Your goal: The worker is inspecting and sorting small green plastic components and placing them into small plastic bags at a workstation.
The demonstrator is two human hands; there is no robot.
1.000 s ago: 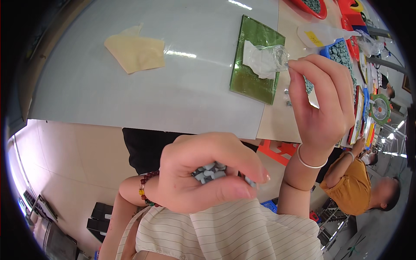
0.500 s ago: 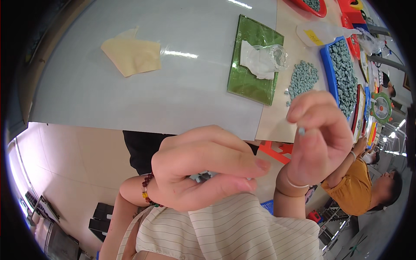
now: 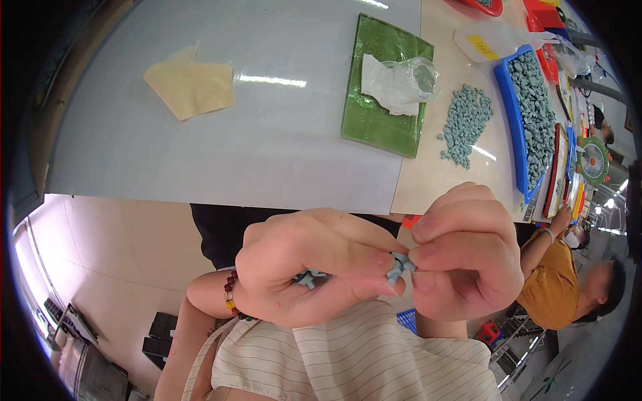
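Worktable (image 3: 267,154): surfaced in grey at the left and in cream at the right; its front edge is seen just beyond the hands.
Co-worker (image 3: 550,287): dressed in a mustard top and placed at the far right, apart from the worker's own hands.
Blue tray (image 3: 513,127): set on the cream surface and filled with grey-green stones (image 3: 531,100).
Green glass plate (image 3: 374,127): laid mostly on the grey surface, its right side reaching over the cream.
Left hand (image 3: 314,250): curled, with stone chips (image 3: 397,267) gripped between thumb and forefinger; further pieces are partly seen in the hollow of the palm.
Right hand (image 3: 471,254): fingers folded, the tips drawn into a narrow pinch on the right end of the same chips.
Translucent bottle (image 3: 501,43): marked by a yellow label, near the tray's upper end.
Pale yellow sheet (image 3: 194,87): spread on the grey surface, well left of the plate.
Stone pile (image 3: 467,120): scattered loose between plate and tray.
White tissue (image 3: 376,85): crumpled upon the plate.
Clear cup (image 3: 421,79): rested against the tissue.
Beaded bracelet (image 3: 231,294): worn at the left wrist.
Stone chips: blue-grey, held where the two hands meet, before the table edge.
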